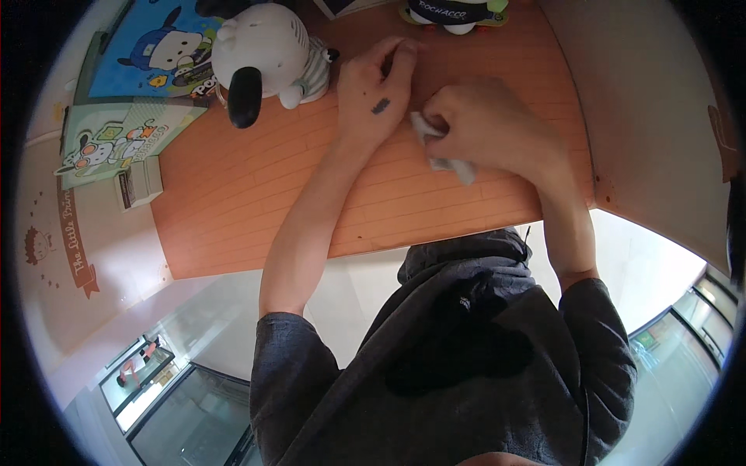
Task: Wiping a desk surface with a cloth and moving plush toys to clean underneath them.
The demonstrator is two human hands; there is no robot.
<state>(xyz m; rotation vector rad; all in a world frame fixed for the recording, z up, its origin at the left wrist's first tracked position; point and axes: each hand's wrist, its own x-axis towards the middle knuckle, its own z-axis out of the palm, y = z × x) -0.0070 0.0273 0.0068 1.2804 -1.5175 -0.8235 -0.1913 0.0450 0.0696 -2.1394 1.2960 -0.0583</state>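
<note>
My left hand (pixel 374 97) rests back upward on the wood-patterned desk top (pixel 256 194), its fingers curled in a loose fist. No held thing shows in it, though its fingertips are hidden. A small dark smudge (pixel 381 106) marks the back of that hand. To its right, my right hand (pixel 486 128) is closed around a crumpled whitish tissue (pixel 454 165), which sticks out below the fingers. A gap separates the tissue from my left hand. Just left of my left hand stands a white dog figure (pixel 268 50) with black ears and a striped body.
A second figure (pixel 458 12), dark-clothed, stands at the far edge. Leaning at the left are a blue cartoon picture (pixel 167 46) and a pale green one (pixel 116 140), with a small white block (pixel 140 185) beside them. A panel (pixel 645 116) walls the right side.
</note>
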